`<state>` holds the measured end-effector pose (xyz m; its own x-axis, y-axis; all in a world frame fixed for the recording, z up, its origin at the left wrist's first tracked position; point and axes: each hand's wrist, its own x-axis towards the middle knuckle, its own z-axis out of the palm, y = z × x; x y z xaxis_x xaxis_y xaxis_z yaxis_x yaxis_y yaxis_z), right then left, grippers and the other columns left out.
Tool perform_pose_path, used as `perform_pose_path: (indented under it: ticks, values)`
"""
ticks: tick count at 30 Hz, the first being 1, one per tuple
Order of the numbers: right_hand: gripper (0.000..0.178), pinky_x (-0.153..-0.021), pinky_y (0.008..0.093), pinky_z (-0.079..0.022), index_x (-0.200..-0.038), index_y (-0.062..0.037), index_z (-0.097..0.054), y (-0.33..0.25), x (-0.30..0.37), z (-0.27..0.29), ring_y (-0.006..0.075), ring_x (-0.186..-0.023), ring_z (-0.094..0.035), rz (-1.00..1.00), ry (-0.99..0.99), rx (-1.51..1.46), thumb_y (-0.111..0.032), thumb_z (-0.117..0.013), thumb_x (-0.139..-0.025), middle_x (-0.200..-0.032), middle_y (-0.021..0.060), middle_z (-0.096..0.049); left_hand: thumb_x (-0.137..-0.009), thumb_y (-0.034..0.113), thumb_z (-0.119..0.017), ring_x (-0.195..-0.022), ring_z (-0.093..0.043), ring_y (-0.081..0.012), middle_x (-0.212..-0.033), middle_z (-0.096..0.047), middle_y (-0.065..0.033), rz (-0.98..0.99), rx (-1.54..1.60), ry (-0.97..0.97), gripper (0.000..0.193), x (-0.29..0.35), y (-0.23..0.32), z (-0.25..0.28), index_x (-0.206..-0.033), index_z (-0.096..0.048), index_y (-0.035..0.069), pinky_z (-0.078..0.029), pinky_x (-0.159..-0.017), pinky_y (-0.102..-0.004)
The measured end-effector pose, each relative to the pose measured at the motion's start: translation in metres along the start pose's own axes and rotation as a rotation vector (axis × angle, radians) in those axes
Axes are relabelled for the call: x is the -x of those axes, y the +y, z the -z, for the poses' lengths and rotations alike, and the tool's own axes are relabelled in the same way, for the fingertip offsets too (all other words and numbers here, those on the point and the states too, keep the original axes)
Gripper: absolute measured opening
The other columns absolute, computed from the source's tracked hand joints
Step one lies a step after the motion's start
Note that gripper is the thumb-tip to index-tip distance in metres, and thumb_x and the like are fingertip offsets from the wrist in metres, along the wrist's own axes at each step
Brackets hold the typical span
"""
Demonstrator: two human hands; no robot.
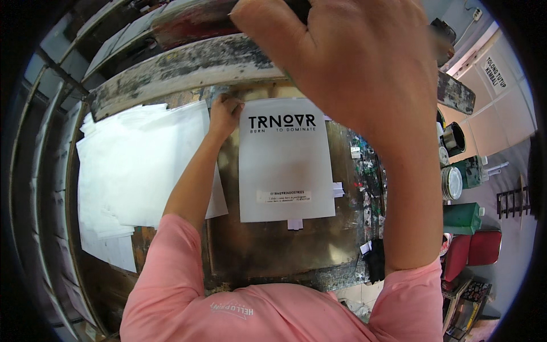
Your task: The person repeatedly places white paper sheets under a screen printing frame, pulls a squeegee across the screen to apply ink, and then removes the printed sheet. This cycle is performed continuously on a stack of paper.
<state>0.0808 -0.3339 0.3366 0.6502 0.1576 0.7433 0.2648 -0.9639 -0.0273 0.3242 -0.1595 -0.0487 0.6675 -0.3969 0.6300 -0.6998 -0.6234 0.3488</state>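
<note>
A white sheet with black lettering near its top and a small printed block near its bottom lies flat on a brown, worn board. My left hand is at the sheet's upper left corner, its fingers bent and pinched there. Large and close, my right hand is raised over the upper right of the view, in front of a paint-stained wooden bar. Its thumb points left; the other fingers are cut off by the upper edge, so any hold is hidden. Small pale tabs show at the sheet's lower and right edges.
A thick, uneven stack of white sheets lies left of my left forearm. Paint-spattered board edge runs along the right. Beyond it stand an open can, a green jug and a red chair. Metal racks line the left.
</note>
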Motion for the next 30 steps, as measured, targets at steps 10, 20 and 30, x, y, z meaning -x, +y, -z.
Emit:
perform_pose_path:
  ticks: [10,20,30]
  values:
    - [0.045,-0.078,0.0424,-0.047,-0.060,-0.0045,-0.061,-0.021,-0.021,0.024,0.0259,-0.050,-0.055,-0.207,-0.196,0.081,-0.034,-0.058,-0.094,-0.053,0.0091,-0.057,-0.105,0.015,-0.068,-0.071,-0.060,-0.0104,-0.083,-0.067,-0.0039,0.613,0.334,-0.095,0.017,0.031,-0.008,0.164,-0.103,-0.068,-0.001,-0.049,-0.065,-0.0270]
    - [0.041,-0.088,0.0487,-0.045,-0.090,-0.0041,-0.073,0.003,0.024,-0.003,0.0353,-0.079,-0.068,0.094,0.119,0.181,-0.040,-0.057,-0.098,-0.082,0.0175,-0.072,-0.107,0.021,-0.067,-0.087,-0.069,-0.0246,-0.098,-0.072,-0.0157,0.896,-0.101,0.512,0.033,0.243,-0.117,0.337,-0.126,-0.064,-0.006,-0.056,-0.081,-0.0348]
    - [0.049,-0.094,0.0510,-0.045,-0.115,-0.0031,-0.075,0.002,0.026,-0.005,0.0394,-0.094,-0.071,0.081,0.040,0.172,-0.045,-0.054,-0.103,-0.098,0.0207,-0.077,-0.074,0.093,-0.065,-0.162,-0.025,-0.0396,-0.173,-0.037,-0.0131,-0.079,-0.344,-0.659,0.117,0.189,0.146,0.226,-0.162,-0.048,0.018,-0.003,-0.130,-0.0713]
